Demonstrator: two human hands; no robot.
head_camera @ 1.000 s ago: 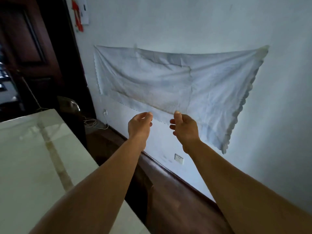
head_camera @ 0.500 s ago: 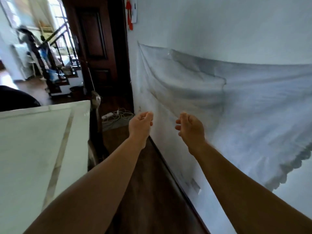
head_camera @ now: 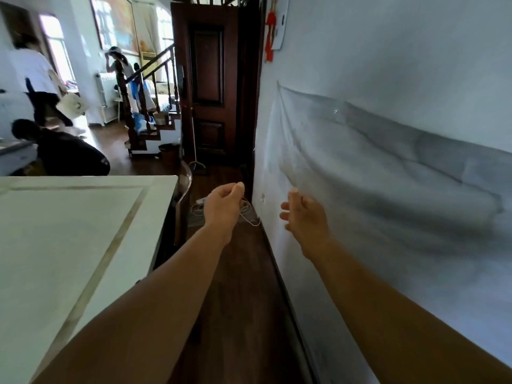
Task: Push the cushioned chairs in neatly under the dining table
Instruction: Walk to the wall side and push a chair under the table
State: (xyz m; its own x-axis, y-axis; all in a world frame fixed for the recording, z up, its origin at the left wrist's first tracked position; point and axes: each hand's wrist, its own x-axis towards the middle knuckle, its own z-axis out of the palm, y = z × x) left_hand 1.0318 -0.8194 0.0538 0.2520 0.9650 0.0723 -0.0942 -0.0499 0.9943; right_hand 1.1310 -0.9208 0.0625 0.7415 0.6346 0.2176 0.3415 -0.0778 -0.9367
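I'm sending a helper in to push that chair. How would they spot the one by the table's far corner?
Find the pale dining table on the left. At its far right corner, a dark chair shows only its curved glossy backrest, tucked against the table edge, before the white cables on the floor.

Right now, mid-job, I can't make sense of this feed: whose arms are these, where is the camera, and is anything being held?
This is a single view from a wide-angle camera worn on a person's head, looking forward and down, so the two bare arms are the wearer's own. The left hand and right hand are raised in front, both empty and touching nothing; the left is loosely curled. At left is the pale dining table, with nothing showing on the part in view. At its far corner a dark chair back stands close against the edge. A white cloth hangs on the wall at right, and white cables lie on the dark floor ahead.
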